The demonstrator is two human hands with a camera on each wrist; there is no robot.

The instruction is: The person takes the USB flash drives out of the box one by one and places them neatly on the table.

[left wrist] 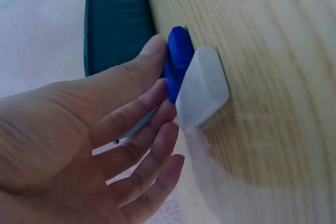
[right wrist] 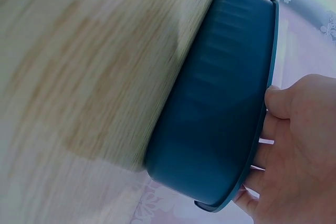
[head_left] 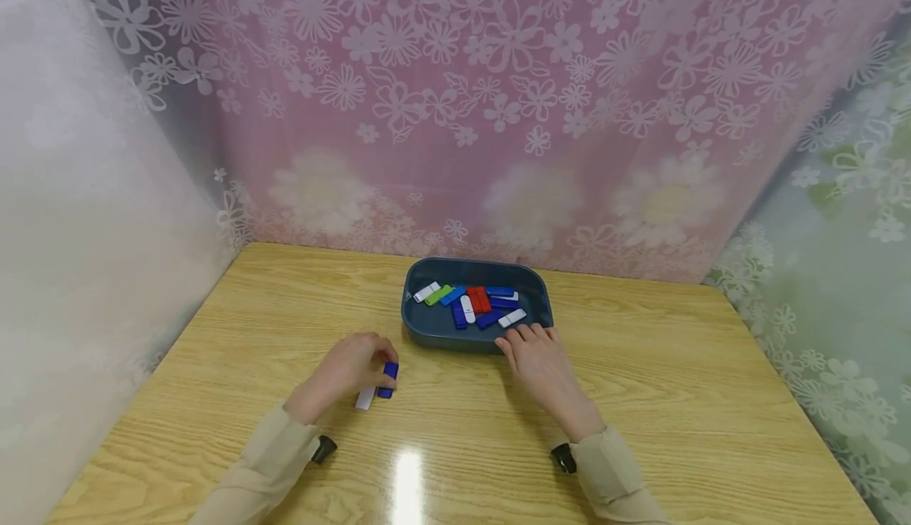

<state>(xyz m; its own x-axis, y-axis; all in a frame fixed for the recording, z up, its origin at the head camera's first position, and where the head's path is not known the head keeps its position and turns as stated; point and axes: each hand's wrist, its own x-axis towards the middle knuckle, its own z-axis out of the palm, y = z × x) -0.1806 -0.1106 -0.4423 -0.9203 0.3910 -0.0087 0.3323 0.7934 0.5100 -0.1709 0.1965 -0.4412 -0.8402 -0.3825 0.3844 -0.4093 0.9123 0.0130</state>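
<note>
A blue USB stick lies on the table, pinched between the thumb and fingers of my left hand. Right beside it is a white USB stick, partly under that hand; in the left wrist view the white stick stands close against the blue one. My right hand grips the near right rim of a dark teal tray. In the right wrist view the thumb is outside the tray wall and the fingers reach over the rim.
Inside the tray are several USB sticks: a green one, red ones, white ones and blue ones. The wooden table runs back to a pink flowered curtain, with pale cloth at both sides.
</note>
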